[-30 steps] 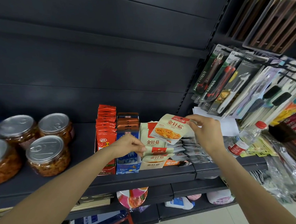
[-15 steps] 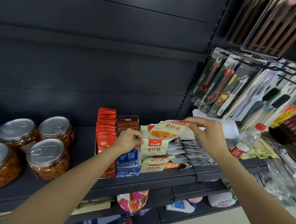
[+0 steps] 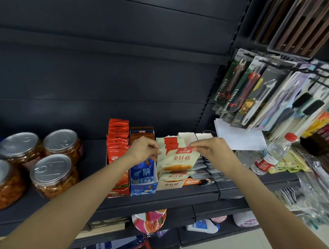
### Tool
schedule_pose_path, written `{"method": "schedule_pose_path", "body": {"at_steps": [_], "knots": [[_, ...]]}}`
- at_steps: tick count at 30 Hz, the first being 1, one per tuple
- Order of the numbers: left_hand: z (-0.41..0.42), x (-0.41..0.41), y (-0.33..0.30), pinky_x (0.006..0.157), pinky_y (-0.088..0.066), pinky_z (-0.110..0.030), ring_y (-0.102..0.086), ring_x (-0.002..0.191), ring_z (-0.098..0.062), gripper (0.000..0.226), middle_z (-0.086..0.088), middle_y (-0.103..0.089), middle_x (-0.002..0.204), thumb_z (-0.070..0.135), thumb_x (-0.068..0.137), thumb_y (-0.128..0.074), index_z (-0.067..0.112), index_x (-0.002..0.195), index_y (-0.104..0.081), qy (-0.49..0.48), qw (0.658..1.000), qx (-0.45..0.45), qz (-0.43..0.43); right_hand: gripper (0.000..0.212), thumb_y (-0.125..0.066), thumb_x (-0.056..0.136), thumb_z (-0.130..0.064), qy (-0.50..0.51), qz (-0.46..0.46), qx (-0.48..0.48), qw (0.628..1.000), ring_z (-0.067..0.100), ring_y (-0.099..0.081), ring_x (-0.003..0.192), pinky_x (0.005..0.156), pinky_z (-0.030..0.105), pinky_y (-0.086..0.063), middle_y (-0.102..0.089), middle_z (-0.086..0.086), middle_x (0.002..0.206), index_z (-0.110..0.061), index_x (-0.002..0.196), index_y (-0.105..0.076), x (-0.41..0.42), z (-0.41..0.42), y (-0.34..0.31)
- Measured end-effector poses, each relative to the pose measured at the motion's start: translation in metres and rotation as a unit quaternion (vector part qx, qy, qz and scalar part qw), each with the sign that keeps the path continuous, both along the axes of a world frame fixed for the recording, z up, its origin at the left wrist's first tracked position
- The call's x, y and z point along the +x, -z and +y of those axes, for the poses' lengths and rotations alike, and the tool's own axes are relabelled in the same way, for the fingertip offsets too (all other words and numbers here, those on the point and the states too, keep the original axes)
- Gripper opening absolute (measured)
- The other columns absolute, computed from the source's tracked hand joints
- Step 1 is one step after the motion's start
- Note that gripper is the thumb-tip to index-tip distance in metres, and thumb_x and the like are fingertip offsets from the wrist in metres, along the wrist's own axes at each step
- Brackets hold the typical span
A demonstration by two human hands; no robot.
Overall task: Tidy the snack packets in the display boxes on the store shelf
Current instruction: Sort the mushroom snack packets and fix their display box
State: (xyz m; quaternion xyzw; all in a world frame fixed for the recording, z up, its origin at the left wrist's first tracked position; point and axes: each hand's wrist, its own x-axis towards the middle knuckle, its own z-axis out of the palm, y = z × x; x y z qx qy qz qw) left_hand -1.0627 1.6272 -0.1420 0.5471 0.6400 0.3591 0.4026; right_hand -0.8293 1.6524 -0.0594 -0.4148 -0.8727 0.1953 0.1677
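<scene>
Slotting the cream packet (image 3: 178,160) upright into the front of its display box (image 3: 170,183), the right hand (image 3: 214,152) pinches its red top edge. A second ago this packet was held up flat above the row; now it stands in line with the others, so this box looks nearly tidy. The left hand (image 3: 143,151) has moved from the blue box (image 3: 143,180) up to the packet row's left side, fingers curled against the packets as if steadying them, though whether it truly grasps one is hard to tell from this angle.

Along the shelf (image 3: 174,199), the far-left red box (image 3: 118,156) is packed with red packets standing in a neat file. Next right, the blue box holds brown packets (image 3: 141,135) toward the back, its near part empty. Right of the cream box, grey packets (image 3: 208,169) lie slumped and fanned in a low box with an orange front, which probably wants straightening next.
</scene>
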Motion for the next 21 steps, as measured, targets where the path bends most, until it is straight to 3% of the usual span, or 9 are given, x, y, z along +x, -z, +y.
{"method": "schedule_pose_path", "body": {"at_steps": [4,8,15,18,21], "knots": [[-0.007,0.003,-0.004,0.074,-0.058,-0.024,-0.071,0.076,-0.015,0.005,-0.002,-0.07,0.09,0.01,0.086,-0.066,0.008,0.088,-0.071,0.024,0.999,0.009,0.022,0.027,-0.053,0.094,-0.012,-0.031,-0.105,-0.022,0.994,0.016,-0.061,0.11,0.099,0.026,-0.044,-0.065,0.001,0.12,-0.017,0.117,-0.067,-0.015,0.0,0.024],[-0.014,0.003,-0.006,0.068,-0.054,-0.016,-0.07,0.073,-0.01,0.008,0.0,-0.07,0.09,0.009,0.087,-0.065,0.006,0.09,-0.071,0.03,0.998,0.029,0.045,0.028,-0.052,0.095,-0.012,-0.03,-0.186,-0.072,0.979,0.021,-0.057,0.115,0.103,0.031,-0.043,-0.062,0.002,0.126,-0.017,0.12,-0.064,-0.018,0.003,0.048],[-0.022,0.009,-0.009,0.071,-0.05,-0.015,-0.067,0.075,-0.005,0.007,0.004,-0.068,0.091,0.016,0.09,-0.062,0.012,0.091,-0.069,0.018,0.992,0.074,0.099,0.027,-0.053,0.095,-0.019,-0.035,-0.177,-0.126,0.976,0.016,-0.047,0.119,0.099,0.029,-0.041,-0.061,-0.003,0.125,-0.017,0.118,-0.066,-0.01,-0.002,0.043],[-0.023,0.007,-0.016,0.073,-0.05,-0.018,-0.067,0.076,-0.005,0.008,0.001,-0.07,0.091,0.015,0.092,-0.059,0.015,0.086,-0.065,-0.005,0.989,0.11,0.098,0.029,-0.052,0.096,-0.025,-0.004,-0.118,-0.171,0.978,0.019,-0.059,0.108,0.094,0.03,-0.047,-0.067,0.004,0.115,-0.007,0.11,-0.07,-0.003,-0.004,0.041],[-0.025,0.002,-0.026,0.07,-0.053,-0.017,-0.068,0.076,-0.005,0.009,0.0,-0.071,0.09,0.012,0.092,-0.057,0.011,0.089,-0.065,-0.042,0.989,0.128,0.063,0.031,-0.049,0.097,-0.027,0.009,-0.121,-0.165,0.979,0.025,-0.063,0.099,0.089,0.035,-0.05,-0.069,0.011,0.107,-0.006,0.105,-0.07,0.003,-0.004,0.043]]}}
